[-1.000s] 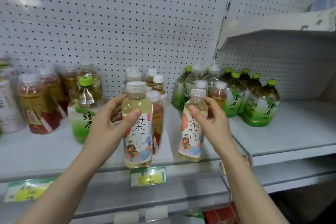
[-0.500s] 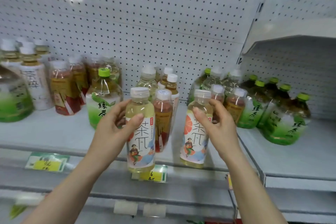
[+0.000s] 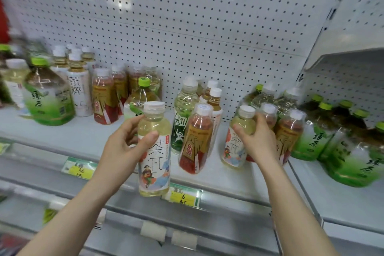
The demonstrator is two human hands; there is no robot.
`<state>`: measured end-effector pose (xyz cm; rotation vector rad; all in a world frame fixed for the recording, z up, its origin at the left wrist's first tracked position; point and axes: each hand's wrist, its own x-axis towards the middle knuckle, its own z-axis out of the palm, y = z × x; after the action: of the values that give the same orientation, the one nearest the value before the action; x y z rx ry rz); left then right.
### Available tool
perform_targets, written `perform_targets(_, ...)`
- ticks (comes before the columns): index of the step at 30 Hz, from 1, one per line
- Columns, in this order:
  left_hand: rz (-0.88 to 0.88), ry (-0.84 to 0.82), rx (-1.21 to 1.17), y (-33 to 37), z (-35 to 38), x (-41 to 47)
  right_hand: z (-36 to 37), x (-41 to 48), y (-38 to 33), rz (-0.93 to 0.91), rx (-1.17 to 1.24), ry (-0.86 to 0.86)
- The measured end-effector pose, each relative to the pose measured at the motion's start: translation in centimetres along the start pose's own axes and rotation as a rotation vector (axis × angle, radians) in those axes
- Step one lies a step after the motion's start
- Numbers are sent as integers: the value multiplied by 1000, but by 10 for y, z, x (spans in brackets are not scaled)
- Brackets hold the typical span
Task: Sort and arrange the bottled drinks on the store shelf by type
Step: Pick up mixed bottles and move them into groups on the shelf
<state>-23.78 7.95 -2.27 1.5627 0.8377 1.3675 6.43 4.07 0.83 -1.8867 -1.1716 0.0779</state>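
The shelf (image 3: 87, 137) lies bare in front of the red-label bottles (image 3: 104, 97), giving a wide lane left of the left hand (image 3: 122, 147) and its left bottle (image 3: 154, 158). An amber bottle (image 3: 196, 141) stands between that and the right bottle (image 3: 232, 151) gripped by the right hand (image 3: 257, 143), with only narrow gaps on either side. A tall pale bottle (image 3: 182, 114) and 2 capped ones (image 3: 214, 97) block the back. A tight cluster (image 3: 288, 135) closes the right. Space above the caps, along the pegboard (image 3: 187, 37), is open.

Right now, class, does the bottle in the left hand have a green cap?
No, the pale tea bottle in the left hand has a whitish cap.
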Motion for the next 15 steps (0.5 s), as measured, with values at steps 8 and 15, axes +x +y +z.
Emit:
perform_targets(8, 20, 16, 38, 1, 12, 3, 42, 41, -18, 29, -115, -11)
perform_targets(15, 25, 27, 57, -1, 11, 6, 41, 42, -26, -72, -168, 64)
